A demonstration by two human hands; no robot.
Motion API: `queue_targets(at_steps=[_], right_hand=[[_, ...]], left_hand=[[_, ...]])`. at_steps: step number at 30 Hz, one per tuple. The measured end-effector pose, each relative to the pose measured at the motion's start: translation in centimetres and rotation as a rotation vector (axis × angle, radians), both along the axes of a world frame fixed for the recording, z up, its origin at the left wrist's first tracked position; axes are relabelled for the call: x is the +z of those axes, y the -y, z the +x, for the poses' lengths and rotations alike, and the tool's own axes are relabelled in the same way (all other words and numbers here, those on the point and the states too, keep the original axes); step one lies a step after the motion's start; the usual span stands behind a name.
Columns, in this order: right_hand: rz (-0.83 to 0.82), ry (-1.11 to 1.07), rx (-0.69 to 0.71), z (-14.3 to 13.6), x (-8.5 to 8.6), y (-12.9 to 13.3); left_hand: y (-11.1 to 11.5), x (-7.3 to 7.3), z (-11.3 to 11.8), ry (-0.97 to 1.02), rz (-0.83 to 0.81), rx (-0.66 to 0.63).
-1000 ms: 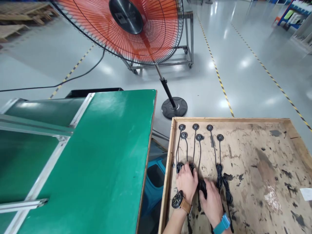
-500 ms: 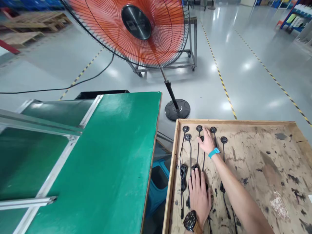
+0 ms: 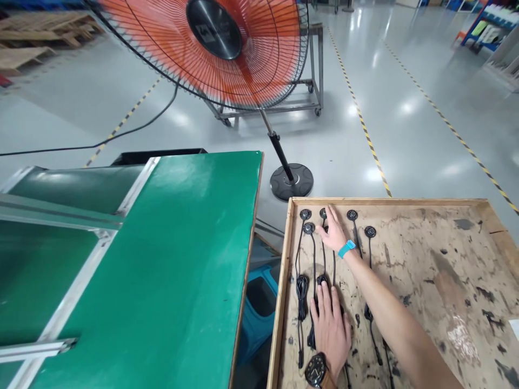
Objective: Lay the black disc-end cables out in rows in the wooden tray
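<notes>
My left hand [image 3: 330, 329] lies flat and open on the coiled cords [image 3: 322, 281] near the front of the wooden tray [image 3: 425, 201], pressing them down so they stay put, I think; it grips nothing; my right hand [image 3: 333, 232] reaches to the far left corner, fingers spread, touching the round black pucks [image 3: 352, 215] lined up there in neat rows; it holds none of them.

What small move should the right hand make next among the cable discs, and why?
Probably nudge the disc under the right hand into line with the other discs at the wooden tray's far edge. The fingers lie flat on it, while the left hand presses flat on the coiled cables.
</notes>
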State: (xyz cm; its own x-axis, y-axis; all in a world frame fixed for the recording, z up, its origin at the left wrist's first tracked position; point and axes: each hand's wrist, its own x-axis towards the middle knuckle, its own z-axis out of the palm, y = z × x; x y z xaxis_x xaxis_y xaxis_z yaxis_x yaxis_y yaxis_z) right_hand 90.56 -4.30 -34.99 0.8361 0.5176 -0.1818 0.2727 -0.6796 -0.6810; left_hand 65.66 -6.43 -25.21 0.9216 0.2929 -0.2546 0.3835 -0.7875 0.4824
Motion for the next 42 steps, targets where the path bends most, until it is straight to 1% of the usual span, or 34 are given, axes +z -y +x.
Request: queue_targets(at_steps=[1, 3, 5, 6, 8, 11, 13, 14, 16, 18, 19, 21, 23, 24, 26, 28, 29, 30, 32, 35, 37, 39, 40, 42], right_hand=[[0.007, 0.056, -0.032, 0.2, 0.3, 0.5], [-0.008, 0.194, -0.162, 0.7, 0.5, 2.0], [-0.069, 0.295, -0.281, 1.2, 0.3, 3.6], [-0.111, 0.31, -0.3, 1.4, 0.0, 4.3], [-0.189, 0.279, -0.25, 1.8, -0.8, 5.2], [-0.242, 0.179, -0.155, 2.3, -1.8, 5.2], [-0.248, 0.118, -0.14, 2.5, -1.6, 4.9], [-0.244, 0.1, -0.144, 2.6, -1.2, 4.8], [-0.205, 0.105, -0.156, 2.2, 0.4, 5.0], [-0.146, 0.16, -0.2, 0.9, 2.9, 6.1], [-0.122, 0.193, -0.242, -0.2, 4.4, 7.0], [-0.133, 0.244, -0.386, -3.2, 7.3, 9.2], [-0.179, 0.249, -0.514, -6.9, 9.8, 11.9], [-0.212, 0.244, -0.55, -8.8, 10.8, 13.1], [-0.281, 0.182, -0.576, -12.6, 12.0, 15.4], [-0.346, 0.126, -0.577, -15.7, 12.4, 16.9], [-0.38, 0.109, -0.568, -16.9, 12.5, 17.4], [-0.416, 0.1, -0.554, -18.0, 12.4, 17.7], [-0.479, 0.098, -0.525, -19.3, 12.3, 18.0], [-0.513, 0.135, -0.514, -20.0, 12.4, 17.8], [-0.509, 0.164, -0.5, -19.9, 12.6, 17.2], [-0.516, 0.179, -0.455, -19.7, 12.6, 16.5], [-0.536, 0.179, -0.429, -19.5, 12.5, 16.0], [-0.611, 0.178, -0.401, -18.9, 12.3, 15.2]], left_hand=[[0.0, 0.0, 0.0, 0.001, 0.0, 0.002], [-0.1, -0.1, -0.1, 0.004, 0.0, 0.003], [-0.1, -0.3, -0.1, 0.01, 0.002, -0.003], [-0.1, -0.3, -0.1, 0.012, 0.005, -0.006], [0.0, -0.4, -0.1, 0.015, 0.011, -0.005], [0.1, -0.5, 0.0, 0.014, 0.018, -0.005], [0.2, -0.6, 0.0, 0.007, 0.021, -0.011], [0.2, -0.6, 0.0, 0.002, 0.023, -0.014], [0.3, -0.7, -0.1, 0.0, 0.024, -0.017], [0.3, -0.8, 0.0, 0.004, 0.018, -0.018], [0.3, -0.7, 0.0, 0.007, 0.012, -0.017], [0.2, -0.5, 0.0, 0.013, -0.002, -0.009], [0.2, -0.1, 0.1, 0.013, -0.014, 0.004], [0.2, 0.1, 0.3, 0.013, -0.018, 0.015], [0.3, 0.6, 1.2, 0.014, -0.033, 0.039], [0.4, 0.9, 3.0, 0.029, -0.065, 0.051], [0.4, 1.0, 4.4, 0.04, -0.086, 0.047], [0.4, 0.8, 6.0, 0.05, -0.106, 0.035], [0.1, 0.3, 10.0, 0.065, -0.132, -0.003], [-0.9, -1.5, 16.6, 0.075, -0.129, -0.089], [-1.8, -2.9, 20.3, 0.072, -0.11, -0.172], [-2.7, -4.3, 22.8, 0.061, -0.091, -0.3], [-3.2, -4.9, 23.6, 0.044, -0.079, -0.352], [-3.9, -5.8, 24.4, -0.003, -0.053, -0.418]])
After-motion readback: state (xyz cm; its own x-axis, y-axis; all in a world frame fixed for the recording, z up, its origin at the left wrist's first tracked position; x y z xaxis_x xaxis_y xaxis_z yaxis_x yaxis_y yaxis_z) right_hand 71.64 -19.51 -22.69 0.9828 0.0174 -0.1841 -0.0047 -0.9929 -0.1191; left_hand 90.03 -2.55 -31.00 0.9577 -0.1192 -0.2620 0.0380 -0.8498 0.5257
